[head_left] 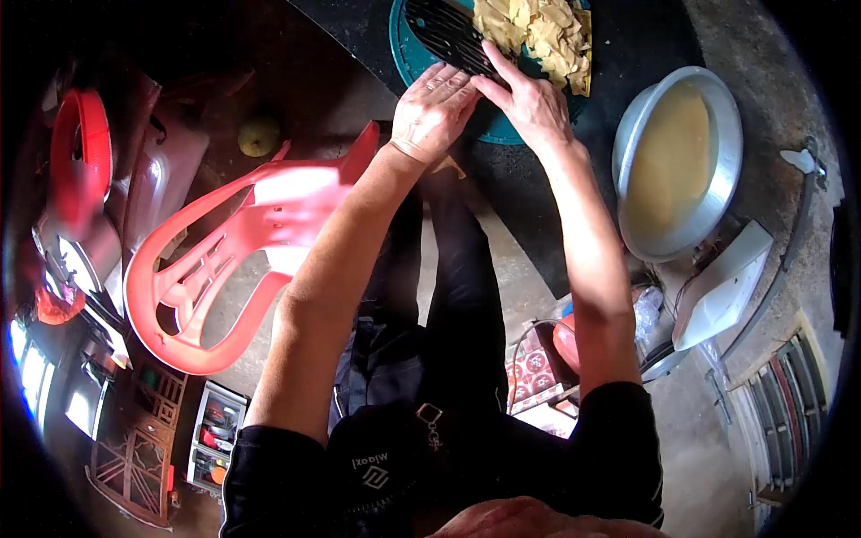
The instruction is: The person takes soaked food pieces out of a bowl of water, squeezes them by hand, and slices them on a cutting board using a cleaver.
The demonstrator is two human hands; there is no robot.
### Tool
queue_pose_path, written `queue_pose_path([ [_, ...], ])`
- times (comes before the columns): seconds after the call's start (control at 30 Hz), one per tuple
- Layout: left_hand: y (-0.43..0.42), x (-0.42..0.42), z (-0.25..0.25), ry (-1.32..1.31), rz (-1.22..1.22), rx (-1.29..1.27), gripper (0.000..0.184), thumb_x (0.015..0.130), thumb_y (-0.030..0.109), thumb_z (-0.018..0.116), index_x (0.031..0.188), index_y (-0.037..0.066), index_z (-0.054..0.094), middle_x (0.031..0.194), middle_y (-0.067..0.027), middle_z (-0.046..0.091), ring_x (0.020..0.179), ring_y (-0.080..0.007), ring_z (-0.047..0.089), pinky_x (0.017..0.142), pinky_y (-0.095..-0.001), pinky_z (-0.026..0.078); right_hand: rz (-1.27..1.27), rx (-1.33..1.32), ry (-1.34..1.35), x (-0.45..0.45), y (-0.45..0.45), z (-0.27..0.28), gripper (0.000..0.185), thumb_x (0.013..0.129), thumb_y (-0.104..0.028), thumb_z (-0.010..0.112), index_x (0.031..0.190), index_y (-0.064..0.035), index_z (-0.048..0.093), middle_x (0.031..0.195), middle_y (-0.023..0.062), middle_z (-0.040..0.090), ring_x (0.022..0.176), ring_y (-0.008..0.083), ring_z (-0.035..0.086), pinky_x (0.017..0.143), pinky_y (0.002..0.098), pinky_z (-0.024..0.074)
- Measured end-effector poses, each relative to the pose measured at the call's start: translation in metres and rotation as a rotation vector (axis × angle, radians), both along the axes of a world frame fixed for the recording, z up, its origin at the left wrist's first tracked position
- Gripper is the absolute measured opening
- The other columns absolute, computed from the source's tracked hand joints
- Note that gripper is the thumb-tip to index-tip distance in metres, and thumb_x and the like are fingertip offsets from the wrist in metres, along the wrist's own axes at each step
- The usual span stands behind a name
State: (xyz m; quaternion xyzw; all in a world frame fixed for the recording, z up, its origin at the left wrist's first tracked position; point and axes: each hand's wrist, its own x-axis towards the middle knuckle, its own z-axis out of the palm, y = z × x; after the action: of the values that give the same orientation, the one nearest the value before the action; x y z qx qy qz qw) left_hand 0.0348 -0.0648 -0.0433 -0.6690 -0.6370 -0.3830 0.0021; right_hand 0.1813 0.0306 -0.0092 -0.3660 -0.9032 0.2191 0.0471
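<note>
A dark, ridged cleaver blade (448, 38) with a hole near one corner lies over the round teal board (401, 63). My right hand (535, 103) is closed at the blade's right end, its index finger stretched along the blade; the handle is hidden. My left hand (435, 109) sits at the blade's lower edge with fingers bent and pressed together, close to the right thumb. What is under those fingers is hidden. Thin pale-yellow slices (547, 40) are heaped on the board beyond the blade, above my right hand.
A metal basin (628, 224) of cloudy yellowish liquid stands right of the board on the dark surface (529, 206). A pink plastic chair (202, 314) is at my left, a round greenish fruit (259, 136) behind it. A white tray-like object (725, 287) leans below the basin.
</note>
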Motion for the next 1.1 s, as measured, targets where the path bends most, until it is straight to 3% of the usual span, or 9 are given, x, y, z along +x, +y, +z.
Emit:
queue_pose_path([
  [0.07, -0.005, -0.005, 0.007, -0.049, -0.052, -0.037, 0.019, 0.067, 0.007, 0.067, 0.086, 0.006, 0.066, 0.091, -0.0066, 0.065, 0.094, -0.0248, 0.062, 0.094, -0.0361, 0.047, 0.06, 0.014, 0.01, 0.024, -0.01, 0.009, 0.061, 0.09, -0.049, 0.056, 0.139, -0.0171, 0.041, 0.047, 0.0103, 0.055, 0.042, 0.0243, 0.06, 0.038, 0.0366, 0.0475],
  [0.2, -0.008, -0.009, 0.008, -0.054, -0.099, -0.036, 0.022, 0.064, 0.006, 0.064, 0.085, 0.006, 0.066, 0.091, -0.0077, 0.065, 0.096, -0.0239, 0.062, 0.095, -0.0363, 0.047, 0.034, 0.004, -0.126, 0.072, -0.053, 0.039, 0.062, 0.087, -0.045, 0.062, 0.139, -0.0164, 0.044, 0.044, 0.0093, 0.05, 0.037, 0.0223, 0.055, 0.038, 0.037, 0.0452],
  [0.37, -0.013, -0.005, -0.001, -0.072, -0.089, -0.156, 0.017, 0.066, 0.006, 0.064, 0.083, 0.006, 0.066, 0.087, -0.0058, 0.065, 0.094, -0.0227, 0.063, 0.093, -0.0356, 0.048, 0.043, -0.018, -0.045, 0.031, -0.029, 0.012, 0.062, 0.089, -0.048, 0.059, 0.139, -0.0156, 0.042, 0.045, 0.0079, 0.052, 0.039, 0.0209, 0.058, 0.037, 0.0342, 0.0457],
  [0.5, -0.004, -0.003, 0.0, -0.048, -0.046, 0.0, 0.017, 0.067, 0.008, 0.066, 0.084, 0.008, 0.067, 0.086, -0.0058, 0.066, 0.091, -0.0236, 0.064, 0.089, -0.0353, 0.049, 0.04, 0.103, 0.046, -0.006, 0.0, -0.011, 0.06, 0.09, -0.052, 0.055, 0.138, -0.0187, 0.043, 0.043, 0.0088, 0.051, 0.038, 0.0209, 0.057, 0.035, 0.0349, 0.0463],
  [0.6, -0.016, -0.006, -0.003, -0.072, -0.086, -0.191, 0.019, 0.067, 0.007, 0.065, 0.087, 0.008, 0.067, 0.09, -0.0058, 0.066, 0.092, -0.0243, 0.063, 0.089, -0.0353, 0.049, 0.035, -0.043, -0.008, 0.025, -0.02, 0.01, 0.06, 0.089, -0.052, 0.055, 0.139, -0.0207, 0.042, 0.043, 0.0089, 0.051, 0.038, 0.0205, 0.057, 0.034, 0.0361, 0.0455],
  [0.73, -0.006, -0.007, 0.002, -0.06, -0.075, 0.051, 0.016, 0.066, 0.008, 0.065, 0.082, 0.008, 0.065, 0.088, -0.0057, 0.064, 0.089, -0.0246, 0.062, 0.087, -0.0359, 0.05, -0.041, -0.087, -0.145, 0.068, -0.064, 0.038, 0.062, 0.088, -0.05, 0.059, 0.14, -0.0221, 0.042, 0.044, 0.0115, 0.053, 0.039, 0.0234, 0.058, 0.037, 0.04, 0.0448],
  [0.83, -0.009, -0.005, 0.006, -0.026, -0.041, 0.004, 0.013, 0.067, 0.008, 0.065, 0.08, 0.008, 0.065, 0.083, -0.0053, 0.063, 0.085, -0.0236, 0.062, 0.086, -0.0355, 0.05, -0.024, -0.078, -0.065, 0.049, -0.053, 0.024, 0.06, 0.089, -0.047, 0.059, 0.14, -0.0197, 0.043, 0.046, 0.0131, 0.054, 0.041, 0.0276, 0.059, 0.039, 0.0408, 0.0461],
  [0.93, -0.018, -0.004, -0.003, -0.02, -0.078, -0.331, 0.01, 0.069, 0.007, 0.066, 0.078, 0.008, 0.065, 0.078, -0.0046, 0.061, 0.082, -0.023, 0.062, 0.084, -0.0346, 0.049, -0.021, -0.106, -0.077, 0.005, -0.024, 0.008, 0.064, 0.091, -0.054, 0.051, 0.142, -0.0183, 0.038, 0.048, 0.0125, 0.056, 0.043, 0.0248, 0.06, 0.041, 0.0365, 0.0505],
  [1.1, -0.012, -0.002, -0.01, -0.13, -0.05, -0.071, 0.019, 0.068, 0.005, 0.066, 0.087, 0.006, 0.067, 0.091, -0.0066, 0.067, 0.089, -0.0237, 0.063, 0.087, -0.0356, 0.049, -0.009, -0.079, -0.092, 0.013, -0.016, 0.017, 0.06, 0.091, -0.054, 0.05, 0.14, -0.0196, 0.042, 0.048, 0.0116, 0.055, 0.042, 0.0239, 0.06, 0.038, 0.0376, 0.0477],
])
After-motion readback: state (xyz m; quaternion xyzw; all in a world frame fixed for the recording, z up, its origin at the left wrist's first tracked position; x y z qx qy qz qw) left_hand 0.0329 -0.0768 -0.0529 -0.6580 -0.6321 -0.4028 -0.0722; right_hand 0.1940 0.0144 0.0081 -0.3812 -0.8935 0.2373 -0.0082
